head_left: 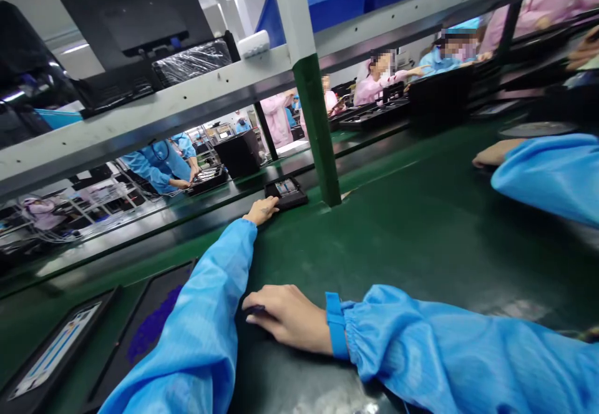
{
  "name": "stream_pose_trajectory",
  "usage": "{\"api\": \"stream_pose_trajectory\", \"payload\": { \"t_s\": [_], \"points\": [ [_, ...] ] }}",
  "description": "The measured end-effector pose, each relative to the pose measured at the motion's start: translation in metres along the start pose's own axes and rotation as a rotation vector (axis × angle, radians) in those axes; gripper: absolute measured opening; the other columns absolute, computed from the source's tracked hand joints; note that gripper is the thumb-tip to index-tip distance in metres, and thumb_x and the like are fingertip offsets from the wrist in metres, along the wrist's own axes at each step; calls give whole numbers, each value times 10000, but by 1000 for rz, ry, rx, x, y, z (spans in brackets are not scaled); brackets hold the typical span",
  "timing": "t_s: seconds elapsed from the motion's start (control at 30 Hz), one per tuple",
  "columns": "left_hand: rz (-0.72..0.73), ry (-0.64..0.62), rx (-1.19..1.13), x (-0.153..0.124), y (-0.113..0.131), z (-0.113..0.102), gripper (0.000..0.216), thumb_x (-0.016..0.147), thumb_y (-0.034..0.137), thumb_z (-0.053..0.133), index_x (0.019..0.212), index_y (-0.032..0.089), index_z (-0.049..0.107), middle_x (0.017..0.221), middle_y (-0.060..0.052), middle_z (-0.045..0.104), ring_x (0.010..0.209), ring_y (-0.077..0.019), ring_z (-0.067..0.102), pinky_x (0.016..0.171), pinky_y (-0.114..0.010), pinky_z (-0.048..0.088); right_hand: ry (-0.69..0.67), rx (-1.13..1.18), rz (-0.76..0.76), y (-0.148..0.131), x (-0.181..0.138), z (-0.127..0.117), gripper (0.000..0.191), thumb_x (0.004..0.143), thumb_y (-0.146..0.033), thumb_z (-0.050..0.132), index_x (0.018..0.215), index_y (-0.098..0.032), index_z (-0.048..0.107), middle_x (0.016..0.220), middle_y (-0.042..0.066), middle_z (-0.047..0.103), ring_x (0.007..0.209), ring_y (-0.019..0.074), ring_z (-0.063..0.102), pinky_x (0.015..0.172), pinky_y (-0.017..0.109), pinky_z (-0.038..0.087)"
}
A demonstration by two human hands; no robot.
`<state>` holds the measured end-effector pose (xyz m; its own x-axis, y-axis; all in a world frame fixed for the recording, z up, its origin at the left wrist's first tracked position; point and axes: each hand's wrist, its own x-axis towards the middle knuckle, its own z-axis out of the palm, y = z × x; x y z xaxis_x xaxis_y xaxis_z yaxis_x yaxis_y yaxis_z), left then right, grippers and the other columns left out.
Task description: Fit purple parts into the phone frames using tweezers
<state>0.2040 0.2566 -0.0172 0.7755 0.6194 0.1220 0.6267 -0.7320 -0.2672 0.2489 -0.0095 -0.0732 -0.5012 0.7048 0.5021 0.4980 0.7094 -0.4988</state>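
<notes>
Fingers of my left hand are at the left end of the black tray; I can't tell if they pinch. My right hand, farther off, holds a small dark thing.

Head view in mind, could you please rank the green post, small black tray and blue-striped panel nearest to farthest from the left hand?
1. Small black tray, immediately beside the left hand.
2. Green post, to the right.
3. Blue-striped panel, lower left.
</notes>
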Motion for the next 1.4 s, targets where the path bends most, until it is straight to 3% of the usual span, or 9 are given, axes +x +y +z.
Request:
{"api": "stream_pose_trajectory", "payload": {
  "t_s": [0.13, 0.3, 0.47, 0.6, 0.7, 0.83, 1.1, 1.3, 1.4],
  "points": [
    [36, -22, 16, -57, -17, -22, 357, 995, 369, 529, 1274, 148, 554, 1242, -106, 597, 1073, -208, 614, 930, -425, 545, 12, 34, -90, -1, 1, -2, 187, 996, -260, 543, 1120, -178, 657, 997, 66, 727, 924, 191, 679, 820, 288, 510],
    [102, -69, 13, -172, -5, -43, 300, 1031, 359, 427, 1230, 161, 532, 1187, -95, 610, 913, -174, 638, 743, -302, 511, 168, 193, -252, -14, 7, -19, 209, 992, -288, 552, 1140, -198, 669, 1066, 72, 732, 991, 183, 685, 888, 303, 550],
    [194, -74, -89, -305, 50, -54, 228, 1031, 364, 407, 1124, 194, 527, 1091, -62, 624, 755, -162, 624, 550, -314, 388, 464, 258, 99, -7, 25, -39, 194, 970, -376, 591, 1078, -251, 692, 1045, 59, 735, 1002, 228, 702, 939, 410, 569],
    [344, 3, -217, -372, 95, -65, 161, 1007, 349, 468, 1052, 207, 529, 916, -22, 624, 604, -144, 549, 458, -340, 341, 524, 415, 371, 12, 50, -34, 341, 861, -522, 692, 1029, -225, 679, 975, 70, 736, 970, 273, 718, 864, 465, 606],
    [404, 95, -294, -380, 106, -70, 239, 1015, 432, 457, 1028, 208, 539, 829, -11, 609, 573, -143, 530, 436, -342, 324, 467, 448, 443, 23, 66, -21, 411, 837, -566, 700, 1033, -206, 664, 970, 79, 735, 993, 276, 719, 868, 463, 603],
    [341, 210, -297, -349, 103, -63, 231, 1011, 422, 474, 1082, 212, 537, 953, -45, 615, 699, -164, 585, 438, -335, 288, 409, 410, 467, 30, 75, -8, 440, 844, -591, 678, 1036, -195, 654, 984, 95, 742, 983, 275, 726, 915, 482, 581],
    [380, 131, -362, -331, 97, -48, 128, 904, 159, 561, 1028, 189, 552, 980, -40, 592, 795, -174, 574, 457, -323, 321, 279, 306, 474, 22, 54, -7, 369, 880, -543, 648, 1078, -232, 653, 1026, 78, 750, 1003, 271, 721, 991, 471, 544],
    [502, 155, -419, -345, 97, -62, 209, 1023, 289, 395, 1034, 230, 595, 972, -40, 622, 798, -154, 605, 574, -345, 452, 269, 34, 457, 20, 54, -8, 404, 880, -560, 595, 1075, -222, 696, 1031, 104, 743, 996, 308, 702, 936, 463, 538],
    [449, 140, -379, -336, 71, -66, 275, 1041, 304, 346, 1081, 252, 614, 1039, -39, 656, 914, -157, 618, 631, -338, 470, 255, -130, 448, 26, 61, -11, 446, 862, -621, 550, 1053, -251, 709, 1053, 115, 737, 978, 312, 700, 870, 451, 550]
  ]
}}
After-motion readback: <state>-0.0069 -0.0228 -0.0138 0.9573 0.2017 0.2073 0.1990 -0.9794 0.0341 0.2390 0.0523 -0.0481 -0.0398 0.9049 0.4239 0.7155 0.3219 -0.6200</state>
